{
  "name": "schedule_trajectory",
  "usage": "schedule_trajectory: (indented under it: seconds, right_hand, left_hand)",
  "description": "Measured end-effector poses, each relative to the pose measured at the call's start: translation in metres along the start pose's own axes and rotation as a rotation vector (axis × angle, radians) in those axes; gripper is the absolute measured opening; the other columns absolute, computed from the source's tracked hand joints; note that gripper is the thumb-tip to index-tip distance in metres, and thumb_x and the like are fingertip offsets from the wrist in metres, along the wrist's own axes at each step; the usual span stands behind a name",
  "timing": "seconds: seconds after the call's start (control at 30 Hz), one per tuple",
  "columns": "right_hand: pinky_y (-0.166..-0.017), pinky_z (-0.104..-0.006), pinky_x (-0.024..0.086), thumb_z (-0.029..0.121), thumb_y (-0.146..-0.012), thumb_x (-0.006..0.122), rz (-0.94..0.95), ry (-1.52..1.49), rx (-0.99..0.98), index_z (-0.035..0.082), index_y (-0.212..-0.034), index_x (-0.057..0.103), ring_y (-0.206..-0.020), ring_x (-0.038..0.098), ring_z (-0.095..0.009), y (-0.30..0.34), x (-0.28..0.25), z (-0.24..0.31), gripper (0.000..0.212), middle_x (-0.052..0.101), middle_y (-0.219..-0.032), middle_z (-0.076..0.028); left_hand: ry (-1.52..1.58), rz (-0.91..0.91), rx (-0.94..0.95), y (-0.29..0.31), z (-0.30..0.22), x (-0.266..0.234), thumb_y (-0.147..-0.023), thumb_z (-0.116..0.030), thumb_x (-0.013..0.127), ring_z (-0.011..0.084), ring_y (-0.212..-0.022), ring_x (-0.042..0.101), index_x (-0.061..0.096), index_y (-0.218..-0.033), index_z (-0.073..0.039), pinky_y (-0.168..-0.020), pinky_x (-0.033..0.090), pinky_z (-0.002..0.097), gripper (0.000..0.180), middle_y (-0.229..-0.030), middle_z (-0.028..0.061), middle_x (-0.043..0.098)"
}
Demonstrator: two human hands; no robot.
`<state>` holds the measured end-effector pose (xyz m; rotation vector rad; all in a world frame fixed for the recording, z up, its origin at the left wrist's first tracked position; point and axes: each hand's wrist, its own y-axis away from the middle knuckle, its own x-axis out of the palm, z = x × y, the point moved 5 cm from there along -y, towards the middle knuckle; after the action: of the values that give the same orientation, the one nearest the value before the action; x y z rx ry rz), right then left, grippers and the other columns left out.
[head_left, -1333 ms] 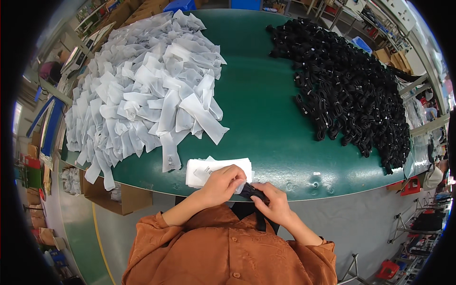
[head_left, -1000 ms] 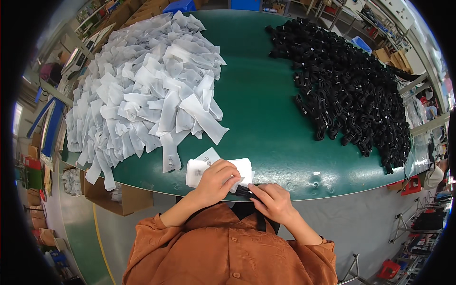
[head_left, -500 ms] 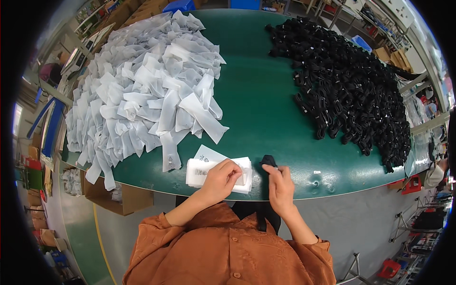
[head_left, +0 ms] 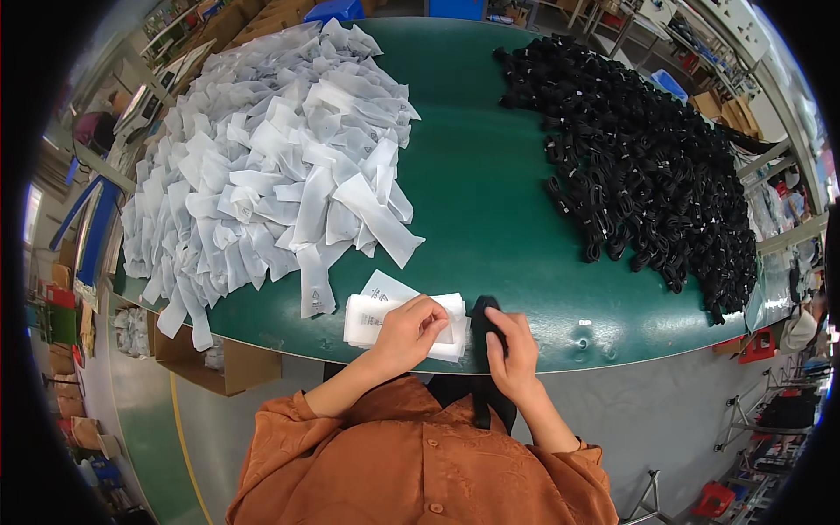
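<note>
Green worktop (head_left: 472,175) carries everything here, and its front edge is where both hands are. Near the middle of that edge lies a stack of white pouches (head_left: 360,328), roughly lined up with the edge, probably so that it is within easy reach; one loose pouch (head_left: 388,287) sits askew on top, its corner jutting toward the far edge. Curled over the right part of the stack is the left hand (head_left: 407,331), thumb and forefinger near each other, perhaps to steady the pile (whether they pinch a film between them, I cannot tell). Just beside the stack's right end, the right hand (head_left: 516,350) holds a black bundle (head_left: 481,331), fingers at its upper end and thumb along its side. The bundle points from the front edge toward the far edge, likely gripped from the right so that its side toward the stack stays uncovered.

Toward the left edge spreads a large heap of frosted pouches (head_left: 271,157), reaching from the far left corner nearly to the front; toward the right edge lies a heap of black bundles (head_left: 652,175). The bare strip between them presumably keeps the two heaps from mixing
</note>
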<state>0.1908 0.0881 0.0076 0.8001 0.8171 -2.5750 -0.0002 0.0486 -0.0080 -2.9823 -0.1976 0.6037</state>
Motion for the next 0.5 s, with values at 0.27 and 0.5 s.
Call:
schedule_trajectory:
  seconds: [0.27,0.5]
  right_hand:
    - [-0.067,-0.0377,0.053,-0.002,-0.076,0.076,0.09,0.059,-0.215,0.004,-0.116,0.062,-0.08,0.066,-0.031,0.013,-0.007,0.012,0.043,0.069,-0.103,-0.014]
    - [-0.065,-0.0324,0.052,-0.001,-0.08,0.075,0.131,-0.089,-0.194,0.005,-0.114,0.066,-0.073,0.062,-0.023,0.006,-0.006,0.01,0.035,0.07,-0.098,-0.009]
  left_hand:
    - [0.03,0.049,-0.042,-0.004,0.0,-0.001,-0.09,-0.003,0.069,0.0139,-0.068,0.053,0.063,-0.092,-0.001,-0.062,0.045,0.028,0.006,-0.083,0.0047,0.061]
    - [0.027,0.11,-0.023,-0.001,-0.001,0.002,-0.091,-0.003,0.068,0.0142,-0.072,0.057,0.063,-0.094,-0.002,-0.064,0.046,0.0275,0.006,-0.087,0.0051,0.064]
